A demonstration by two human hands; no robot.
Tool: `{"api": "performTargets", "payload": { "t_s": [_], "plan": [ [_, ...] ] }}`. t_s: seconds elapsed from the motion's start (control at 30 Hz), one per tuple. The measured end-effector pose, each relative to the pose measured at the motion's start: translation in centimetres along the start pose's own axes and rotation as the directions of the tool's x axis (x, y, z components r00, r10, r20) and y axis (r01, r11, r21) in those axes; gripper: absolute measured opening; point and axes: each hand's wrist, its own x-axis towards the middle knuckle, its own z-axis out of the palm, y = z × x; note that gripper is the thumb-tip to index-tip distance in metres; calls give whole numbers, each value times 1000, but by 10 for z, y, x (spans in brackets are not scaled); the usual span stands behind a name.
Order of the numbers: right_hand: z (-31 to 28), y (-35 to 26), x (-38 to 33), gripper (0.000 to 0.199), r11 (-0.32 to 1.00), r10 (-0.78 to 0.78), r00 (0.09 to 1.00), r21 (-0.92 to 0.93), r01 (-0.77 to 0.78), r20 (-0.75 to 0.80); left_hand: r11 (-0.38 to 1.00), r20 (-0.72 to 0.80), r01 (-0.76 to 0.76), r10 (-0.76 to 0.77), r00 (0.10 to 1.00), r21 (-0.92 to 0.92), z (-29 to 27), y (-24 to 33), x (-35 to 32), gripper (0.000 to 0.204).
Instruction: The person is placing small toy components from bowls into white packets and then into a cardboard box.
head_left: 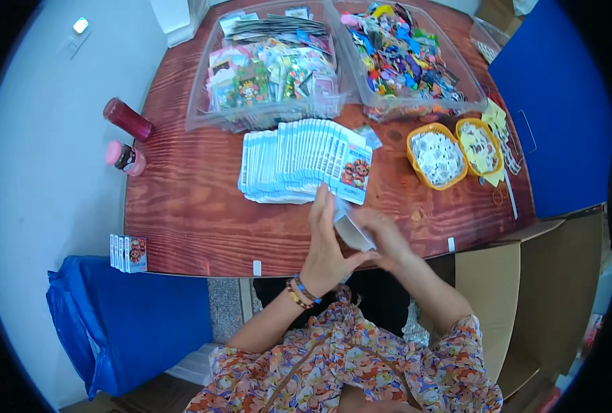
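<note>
In front of me, at the near side of the table, both hands hold a small white-sided carton. My left hand is against its left side, fingers straight and pointing away, with the thumb reaching under its near end. Gripping the right side is my right hand, its fingertips partly hidden by the carton. Just beyond my left fingertips lies a fanned row of flat blue-and-white cartons. The rightmost of these shows a red cartoon picture.
Two clear bins hold flat colourful packets and mixed small trinkets. Two yellow baskets of small pieces stand at right. A red bottle and pink-lidded jar are left; several small boxes stand at the near-left corner.
</note>
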Motion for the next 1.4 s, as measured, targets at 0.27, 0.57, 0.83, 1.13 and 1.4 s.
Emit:
{"api": "performTargets", "payload": {
  "t_s": [0.27, 0.57, 0.83, 1.13, 1.4],
  "plan": [
    [76, -123, 68, 17, 159, -441, 764, -797, 583, 471, 855, 31, 365, -381, 924, -368, -53, -31, 2, 100],
    [123, -193, 219, 37, -686, -309, 534, -573, 449, 787, 873, 61, 425, -424, 904, -240, -67, -31, 2, 114],
    [118, -226, 211, 11, 187, -621, 579, -617, 765, 529, 946, 42, 319, -317, 948, -60, -67, -41, 6, 88],
    [95, -157, 50, 9, 283, -478, 710, -675, 681, 517, 945, -158, 210, -174, 972, 250, -57, -47, 36, 85],
    [74, -148, 10, 17, 139, -337, 863, -886, 442, 377, 941, -2, 81, -84, 996, 329, -24, -28, 47, 88]
  ]
}}
